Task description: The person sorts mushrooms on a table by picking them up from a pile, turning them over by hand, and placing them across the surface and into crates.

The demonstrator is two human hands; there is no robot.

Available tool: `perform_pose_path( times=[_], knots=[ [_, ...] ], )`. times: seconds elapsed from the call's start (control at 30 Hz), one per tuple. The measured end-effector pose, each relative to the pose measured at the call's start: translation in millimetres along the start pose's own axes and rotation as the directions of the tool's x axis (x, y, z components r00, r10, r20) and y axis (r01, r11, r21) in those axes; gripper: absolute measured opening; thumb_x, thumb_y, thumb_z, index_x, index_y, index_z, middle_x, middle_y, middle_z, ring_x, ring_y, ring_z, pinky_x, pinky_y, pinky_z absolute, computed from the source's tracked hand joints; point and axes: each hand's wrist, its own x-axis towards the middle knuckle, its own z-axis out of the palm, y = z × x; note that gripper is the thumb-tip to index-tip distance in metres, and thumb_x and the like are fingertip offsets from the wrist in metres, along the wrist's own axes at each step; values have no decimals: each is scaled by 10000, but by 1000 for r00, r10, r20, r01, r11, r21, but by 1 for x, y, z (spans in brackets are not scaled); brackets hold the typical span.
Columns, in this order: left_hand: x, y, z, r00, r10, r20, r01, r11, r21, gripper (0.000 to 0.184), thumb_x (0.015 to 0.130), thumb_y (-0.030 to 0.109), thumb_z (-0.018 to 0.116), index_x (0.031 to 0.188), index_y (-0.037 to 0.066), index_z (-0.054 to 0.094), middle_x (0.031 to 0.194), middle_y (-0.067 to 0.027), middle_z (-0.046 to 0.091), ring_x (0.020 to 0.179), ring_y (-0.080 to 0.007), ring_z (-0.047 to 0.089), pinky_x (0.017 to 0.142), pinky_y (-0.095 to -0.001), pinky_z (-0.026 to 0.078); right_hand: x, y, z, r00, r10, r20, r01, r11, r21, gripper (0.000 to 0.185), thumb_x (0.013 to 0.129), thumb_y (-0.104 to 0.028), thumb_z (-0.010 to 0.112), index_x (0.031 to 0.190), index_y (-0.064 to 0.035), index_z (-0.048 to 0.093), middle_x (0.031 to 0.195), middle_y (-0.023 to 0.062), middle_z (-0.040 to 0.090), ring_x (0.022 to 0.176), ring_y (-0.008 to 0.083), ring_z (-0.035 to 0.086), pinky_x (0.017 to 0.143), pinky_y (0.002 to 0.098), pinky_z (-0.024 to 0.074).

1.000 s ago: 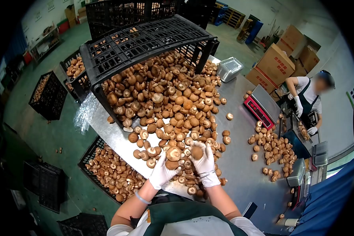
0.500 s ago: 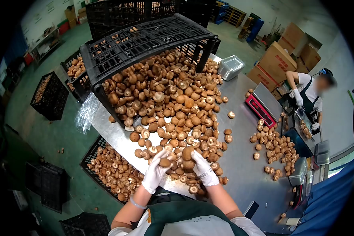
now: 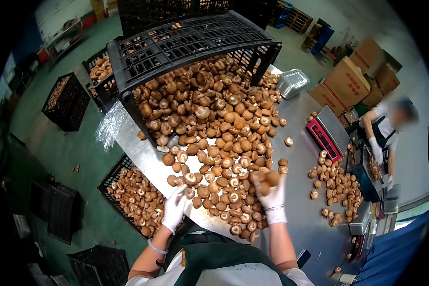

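My left hand [image 3: 175, 208], in a white glove, is at the near left edge of a heap of brown mushrooms [image 3: 224, 157]. Its fingers are closed on a single mushroom [image 3: 189, 193] at their tips. To the right of the heap, my right hand [image 3: 274, 200], also gloved, is raised over the metal table [image 3: 295, 209]. A few mushrooms [image 3: 270, 178] are gripped in it, slightly blurred by motion. The heap spills from a black plastic crate [image 3: 195, 40] lying on its side.
A crate of mushrooms [image 3: 138, 200] stands below the table's left edge. On the right are a red scale [image 3: 324, 139], loose mushrooms [image 3: 336, 183] and clear trays [image 3: 361, 218]. A clear tray [image 3: 292, 83] lies behind the heap. A co-worker [image 3: 383, 126] handles mushrooms at far right.
My hands have moved apart: the left went left and slightly down, the right went right with its mushrooms. The whole view has shifted slightly. The co-worker's arms have moved lower.
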Motion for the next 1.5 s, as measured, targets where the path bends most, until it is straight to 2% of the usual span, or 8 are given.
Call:
perform_pose_path(
  times=[0.27, 0.47, 0.67, 0.8, 1.0, 1.07, 1.2, 1.5],
  knots=[
    [11, -6, -37, 954, 96, -284, -34, 976, 215, 316, 858, 43, 599, 1171, 13, 561, 1092, -114, 576, 987, -207, 607, 848, -309, 472, -10, -228, -122, 346, -525, -777, 855, 518, 30, 504, 908, -470, 513, 1196, -57, 496, 1109, 133, 564, 1007, 278, 571, 991, 468, 447],
    [38, -3, -9, 935, 306, -177, -109, 726, 680, 547, 717, 287, 732, 1179, 48, 562, 1058, -125, 597, 981, -294, 540, 885, -413, 377, 40, -78, -6, 837, -489, -246, 184, 674, -715, 352, 902, -273, 544, 1149, -24, 574, 1019, 107, 632, 843, 181, 611, 676, 278, 505],
    [63, -12, 24, 935, 352, 47, -209, 437, 875, 640, 678, 360, 750, 1217, 92, 533, 1034, -93, 564, 999, -263, 491, 927, -432, 312, 138, 72, 31, 863, -82, 499, 376, -554, -742, 266, 833, -223, 611, 1069, -103, 635, 1039, 121, 633, 912, 280, 624, 789, 352, 503],
    [55, 9, 19, 932, 349, -95, -216, 749, 626, 645, 692, 197, 746, 1272, 63, 497, 1065, -120, 547, 1020, -311, 486, 928, -420, 373, 163, 110, 24, 974, 50, 222, 141, -898, -416, 501, 733, -252, 707, 1195, -155, 537, 1061, 86, 553, 860, 287, 612, 701, 390, 510],
    [43, 27, -2, 994, -107, -26, 83, 880, -468, 478, 954, 136, 428, 1405, 37, 304, 1318, -176, 456, 1169, -241, 510, 914, -328, 464, 130, 86, 17, 869, 19, 495, 401, -612, -682, 503, 700, -182, 750, 1148, -78, 545, 1061, 111, 561, 928, 268, 612, 765, 365, 506],
    [42, 19, -9, 958, -83, 275, 285, 389, -876, 458, 977, 214, 393, 1386, 20, 320, 1267, -183, 506, 1117, -278, 555, 916, -350, 484, 115, 84, 18, 942, -53, 332, 320, -158, -934, 508, 743, -152, 745, 1196, -66, 531, 1116, 80, 572, 983, 225, 602, 837, 331, 499],
    [41, 7, -6, 931, -106, 348, 363, 181, -914, 434, 992, 266, 385, 1304, -36, 396, 1225, -195, 545, 1094, -302, 574, 893, -354, 515, 83, 84, 31, 977, 211, 12, -135, 667, -732, 498, 871, -183, 638, 1301, -37, 432, 1176, 94, 557, 1044, 222, 579, 867, 350, 499],
    [18, 22, -4, 929, -276, 246, 350, 443, -826, 400, 997, 249, 393, 1306, -3, 407, 1231, -168, 540, 1047, -279, 602, 867, -344, 530, 52, 123, 25, 918, 384, -98, -396, 871, -290, 485, 966, -459, 407, 1118, -18, 540, 1037, 114, 623, 894, 211, 616, 682, 296, 507]
  ],
)
